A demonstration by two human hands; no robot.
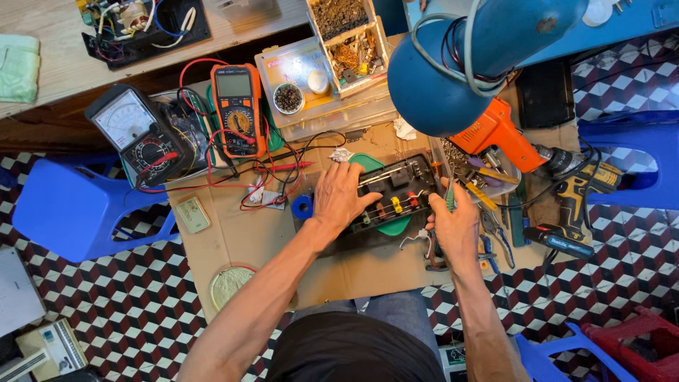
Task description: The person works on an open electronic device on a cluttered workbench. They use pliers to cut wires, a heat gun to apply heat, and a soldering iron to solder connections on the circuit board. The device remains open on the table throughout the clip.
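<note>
Keep your left hand (338, 199) pressed flat, fingers open, on the black device (385, 201) while your right hand (456, 225), fingers closed around the green-handled screwdriver (449, 201), works beside it.

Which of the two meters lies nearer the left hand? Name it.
The orange digital multimeter, with its flat grey screen. It lies closer to the left hand than the black analogue meter with the needle dial, further left.

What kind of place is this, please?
Probably a small electronics repair spot set up on the floor: two meters, orange and black, an orange glue gun, and an opened black device under the left hand.
</note>
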